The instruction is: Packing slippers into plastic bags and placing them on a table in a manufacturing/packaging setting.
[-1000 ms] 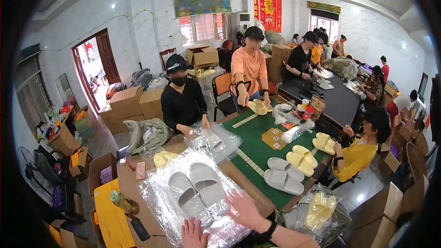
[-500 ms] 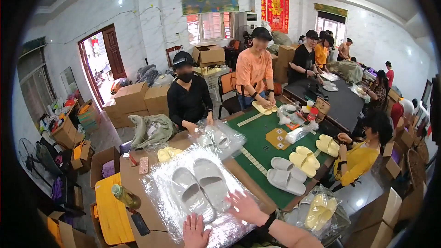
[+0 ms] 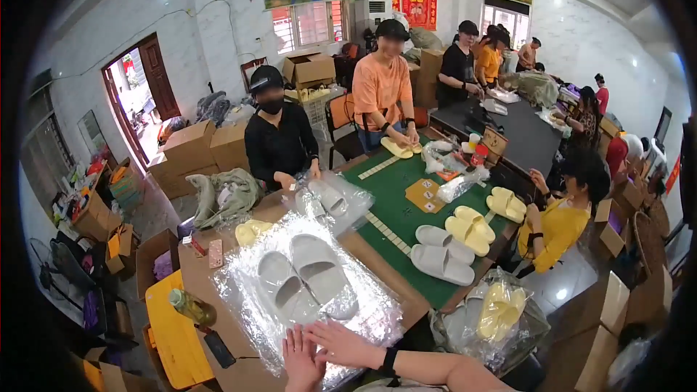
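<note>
A pair of grey slippers [image 3: 321,270] lies side by side on shiny clear plastic bags [image 3: 243,292] in front of me, toes pointing away. My left hand [image 3: 301,357] rests at the near edge of the plastic, just below the slippers' heels, with its fingers stretched forward. Beside it, my right hand [image 3: 347,343] reaches in from the right, wearing a dark wristband. Its fingers are extended toward the left hand and the two nearly touch. Neither hand visibly grips anything. Whether the slippers lie inside a bag or on top is hard to tell.
On the green table [image 3: 385,247] sit grey slippers [image 3: 441,265] and yellow slippers [image 3: 470,229]. A bottle [image 3: 192,307] and a phone [image 3: 219,348] lie to my left. Wrapped yellow slippers [image 3: 501,311] are at right. Co-workers stand around, one in black [image 3: 279,138] handling bagged slippers.
My right hand has moved left, from beside the slippers to next to my left hand. The view has shifted slightly. The slippers stay on the plastic.
</note>
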The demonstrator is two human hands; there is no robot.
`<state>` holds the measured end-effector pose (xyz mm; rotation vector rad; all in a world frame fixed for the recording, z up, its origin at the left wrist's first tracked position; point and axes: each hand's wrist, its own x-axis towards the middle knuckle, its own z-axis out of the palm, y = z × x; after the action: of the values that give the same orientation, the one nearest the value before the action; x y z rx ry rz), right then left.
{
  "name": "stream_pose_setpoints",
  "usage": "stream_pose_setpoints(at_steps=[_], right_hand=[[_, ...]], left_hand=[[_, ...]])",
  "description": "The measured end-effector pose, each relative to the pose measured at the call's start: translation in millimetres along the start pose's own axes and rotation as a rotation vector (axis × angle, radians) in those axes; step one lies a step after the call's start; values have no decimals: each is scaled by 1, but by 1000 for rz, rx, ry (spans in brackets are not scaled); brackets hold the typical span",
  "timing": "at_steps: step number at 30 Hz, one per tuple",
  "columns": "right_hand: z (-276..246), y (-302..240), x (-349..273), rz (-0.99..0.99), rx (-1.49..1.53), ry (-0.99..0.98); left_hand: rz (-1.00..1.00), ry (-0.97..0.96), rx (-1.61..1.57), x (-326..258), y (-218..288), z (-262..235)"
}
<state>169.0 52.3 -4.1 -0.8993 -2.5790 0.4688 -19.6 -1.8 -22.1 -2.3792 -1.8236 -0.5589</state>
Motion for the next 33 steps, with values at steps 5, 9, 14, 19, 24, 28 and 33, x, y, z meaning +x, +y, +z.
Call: stream_pose_setpoints(at_steps=[5, 9, 14, 19, 24, 28, 33], right_hand=[[-4, 24, -11, 51, -56, 45], [-29, 61, -23, 197, -130, 53], [-36, 75, -20, 255, -198, 128], [-34, 91, -21, 377, 192, 286], [-59, 61, -7, 355, -266, 337], [-38, 4, 3, 74, 109, 21], [-2, 10, -4, 15, -87, -10]], left_hand=[[-129, -113, -237, -6, -2, 10], [-124, -116, -251, -5, 1, 11], [-118, -74, -262, -3, 3, 9], [-94, -40, -277, 1, 3, 9], [-131, -72, -251, -4, 1, 13], [-127, -58, -255, -8, 0, 17], [-100, -84, -242, -7, -4, 22]])
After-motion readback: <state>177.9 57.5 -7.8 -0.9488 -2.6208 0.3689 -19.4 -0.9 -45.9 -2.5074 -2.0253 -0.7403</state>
